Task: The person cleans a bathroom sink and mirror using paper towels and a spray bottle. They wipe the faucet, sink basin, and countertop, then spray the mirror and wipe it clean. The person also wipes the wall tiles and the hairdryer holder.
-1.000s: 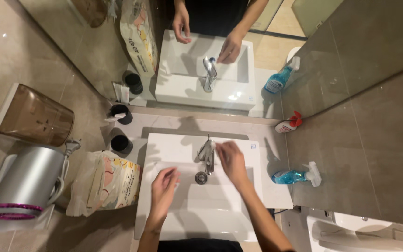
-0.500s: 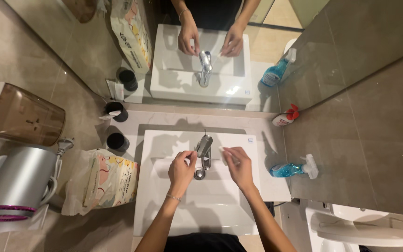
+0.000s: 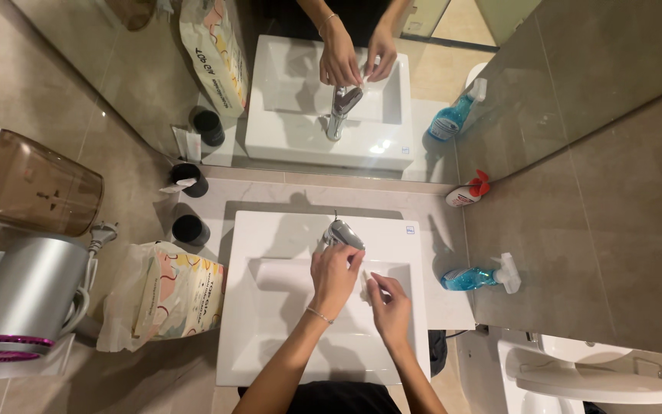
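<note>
Faucet (image 3: 342, 232) under left hand (image 3: 335, 274); right hand (image 3: 391, 300) w/ tissue (image 3: 365, 285) (mid-basin).

Pale marble bench (image 3: 430, 218) is running under the mirror, carrying a white rectangular sink (image 3: 270, 230) sitting on top at its middle. Left of the sink, two black round cups (image 3: 191, 229) are standing one behind the other, the rear one (image 3: 187, 178) near the mirror with something white poking out. A patterned plastic pack (image 3: 170, 295) is lying at the bench's left front edge, just beside the sink. Right of the sink, a blue spray bottle (image 3: 475, 277) is lying on its side; further back a white bottle with red cap (image 3: 469, 195) is lying by the mirror.
</note>
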